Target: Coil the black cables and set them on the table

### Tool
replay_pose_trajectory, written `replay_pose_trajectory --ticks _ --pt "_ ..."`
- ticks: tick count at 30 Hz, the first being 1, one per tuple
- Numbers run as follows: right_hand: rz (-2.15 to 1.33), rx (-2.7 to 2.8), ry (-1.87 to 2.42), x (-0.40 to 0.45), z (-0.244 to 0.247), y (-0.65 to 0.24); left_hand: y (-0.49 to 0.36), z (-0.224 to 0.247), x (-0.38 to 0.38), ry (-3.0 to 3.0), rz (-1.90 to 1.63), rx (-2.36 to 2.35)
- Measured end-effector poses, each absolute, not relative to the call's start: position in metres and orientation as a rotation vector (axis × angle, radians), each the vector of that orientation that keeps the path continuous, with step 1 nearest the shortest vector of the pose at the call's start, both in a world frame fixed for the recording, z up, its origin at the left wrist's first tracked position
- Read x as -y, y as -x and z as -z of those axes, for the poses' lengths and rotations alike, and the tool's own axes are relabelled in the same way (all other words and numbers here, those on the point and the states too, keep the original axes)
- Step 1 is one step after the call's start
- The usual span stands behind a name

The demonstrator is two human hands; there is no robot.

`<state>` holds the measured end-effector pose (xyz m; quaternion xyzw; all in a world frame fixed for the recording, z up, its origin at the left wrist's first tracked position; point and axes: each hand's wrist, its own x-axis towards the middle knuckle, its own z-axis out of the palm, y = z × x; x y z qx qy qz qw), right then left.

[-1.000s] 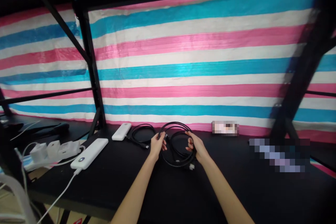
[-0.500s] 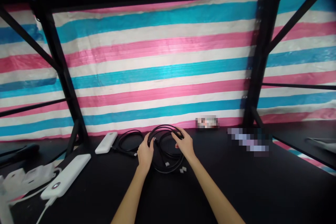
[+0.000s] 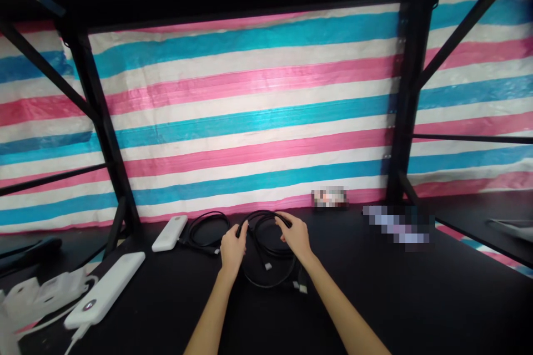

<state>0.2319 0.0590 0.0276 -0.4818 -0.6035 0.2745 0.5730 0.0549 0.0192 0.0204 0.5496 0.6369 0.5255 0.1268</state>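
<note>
A black cable (image 3: 266, 287) is looped into a coil just above the dark tabletop, with light-coloured connectors (image 3: 300, 287) hanging at its lower right. My left hand (image 3: 234, 245) grips the coil's left side between thumb and fingers. On the upper right of the same coil, my right hand (image 3: 295, 236) is closed round the strands. Inside and behind the loop, more black cable shows, with a pale plug (image 3: 267, 266) near the middle; I cannot tell which strands belong together. Another coiled black cable (image 3: 208, 213) lies to the left of my left hand.
A white power bank (image 3: 170, 233) lies at the back left, and a larger one (image 3: 106, 288) with a white cable is nearer. White chargers (image 3: 45, 291) sit at the far left. Blurred-out items (image 3: 330, 197) are at the back right. Black shelf posts (image 3: 406, 105) flank a striped sheet (image 3: 258, 116).
The held cable's light connectors have swung down and slightly right. Both hands keep their hold on the coil; the view has shifted slightly.
</note>
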Motion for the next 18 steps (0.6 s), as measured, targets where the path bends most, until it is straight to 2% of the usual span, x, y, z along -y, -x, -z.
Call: replay_pose_trajectory --ticks 11,18 --pt "-0.480 1.520 1.141 -0.055 -0.028 -0.231 -0.055 -0.017 -0.021 -1.677 -1.428 -1.861" --pt "-0.462 1.563 1.063 -0.050 -0.031 -0.229 -0.055 -0.013 -0.027 -1.733 -1.739 -1.599"
